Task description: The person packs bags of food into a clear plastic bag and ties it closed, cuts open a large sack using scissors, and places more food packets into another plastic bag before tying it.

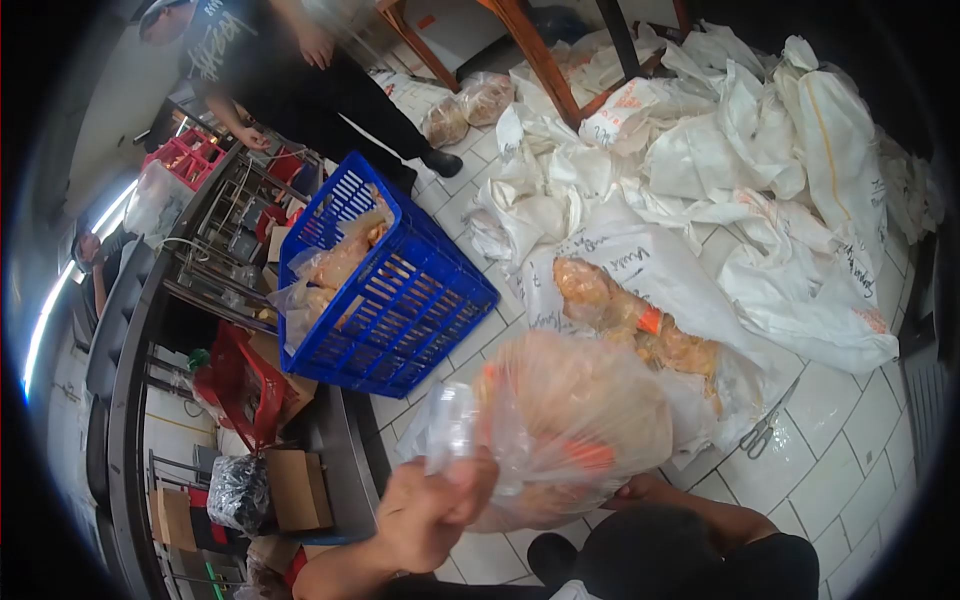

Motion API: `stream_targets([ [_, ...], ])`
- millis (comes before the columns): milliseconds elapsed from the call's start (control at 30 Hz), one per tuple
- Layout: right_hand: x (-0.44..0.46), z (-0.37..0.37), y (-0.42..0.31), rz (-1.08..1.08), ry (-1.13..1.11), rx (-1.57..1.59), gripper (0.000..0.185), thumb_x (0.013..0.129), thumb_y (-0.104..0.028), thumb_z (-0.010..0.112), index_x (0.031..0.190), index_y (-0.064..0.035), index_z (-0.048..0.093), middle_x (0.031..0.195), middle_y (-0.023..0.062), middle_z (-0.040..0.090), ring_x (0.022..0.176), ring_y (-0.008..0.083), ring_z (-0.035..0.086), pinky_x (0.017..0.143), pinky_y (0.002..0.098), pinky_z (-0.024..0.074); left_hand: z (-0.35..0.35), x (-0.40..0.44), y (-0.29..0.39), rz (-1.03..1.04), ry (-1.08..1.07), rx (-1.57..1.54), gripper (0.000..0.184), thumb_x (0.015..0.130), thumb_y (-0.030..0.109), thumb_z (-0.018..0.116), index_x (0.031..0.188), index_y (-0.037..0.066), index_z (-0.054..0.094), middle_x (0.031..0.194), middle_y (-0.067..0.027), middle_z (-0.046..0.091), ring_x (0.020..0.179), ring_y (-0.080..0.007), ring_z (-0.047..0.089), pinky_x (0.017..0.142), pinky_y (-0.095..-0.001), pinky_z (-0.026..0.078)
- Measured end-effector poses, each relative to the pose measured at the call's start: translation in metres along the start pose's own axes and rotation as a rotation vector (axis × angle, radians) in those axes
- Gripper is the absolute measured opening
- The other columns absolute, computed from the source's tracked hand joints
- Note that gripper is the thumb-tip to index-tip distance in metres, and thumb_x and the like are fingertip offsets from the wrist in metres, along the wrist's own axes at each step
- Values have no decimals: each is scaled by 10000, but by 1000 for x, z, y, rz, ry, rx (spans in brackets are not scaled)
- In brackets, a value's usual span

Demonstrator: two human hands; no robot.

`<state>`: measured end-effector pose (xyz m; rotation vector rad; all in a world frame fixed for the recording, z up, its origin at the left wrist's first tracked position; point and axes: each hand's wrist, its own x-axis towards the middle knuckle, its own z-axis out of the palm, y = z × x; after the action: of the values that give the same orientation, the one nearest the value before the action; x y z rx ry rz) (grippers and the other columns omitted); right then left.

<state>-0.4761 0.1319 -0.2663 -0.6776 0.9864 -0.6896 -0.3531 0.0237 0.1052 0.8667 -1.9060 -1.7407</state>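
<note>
My left hand [437, 505] is closed around the gathered neck of a clear plastic bag [585, 410]. The bag is bulging with pale, yellowish pieces that look like plucked poultry, with orange patches showing through. Low on the bag's right side, my right hand [632, 488] holds it from beneath, its fingers partly hidden. Just beyond the bag, more yellowish poultry [640, 320] with an orange band lies on a flattened white sack [690, 265] marked with handwriting. A pair of scissors [758, 436] rests on the tiles to the right.
A tilted blue crate [400, 300] holding similar bagged pieces stands left of centre. White sacks [740, 150] are heaped at the back right, beside wooden legs [540, 60]. A person [290, 90] stands behind the crate. Metal racking with a red basket [240, 385] and cardboard box [298, 490] runs along the left.
</note>
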Motion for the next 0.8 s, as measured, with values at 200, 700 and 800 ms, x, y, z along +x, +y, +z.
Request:
stream_targets([
  [200,26,-38,-180,-703,425,-106,633,935,-401,605,1349,41,422,1350,213,504,1239,310,516,1013,422,445,-57,48,29,652,128,-150,535,1026,323,324,542,101,389,566,-68,469,589,-170,417,665,-312,352],
  [700,227,-168,-406,-402,1081,-945,587,779,-420,728,1156,20,634,1171,224,651,1095,360,629,957,385,484,-189,101,-112,-224,-14,406,571,918,324,659,1363,38,445,1209,-161,620,1094,-235,605,957,-357,458],
  [800,248,-170,-326,-395,974,-973,542,786,-390,727,1131,20,643,1111,210,677,1045,341,653,921,380,501,-238,78,-191,-522,-116,820,583,866,377,683,1285,5,522,1125,-184,665,1027,-288,651,918,-371,490],
])
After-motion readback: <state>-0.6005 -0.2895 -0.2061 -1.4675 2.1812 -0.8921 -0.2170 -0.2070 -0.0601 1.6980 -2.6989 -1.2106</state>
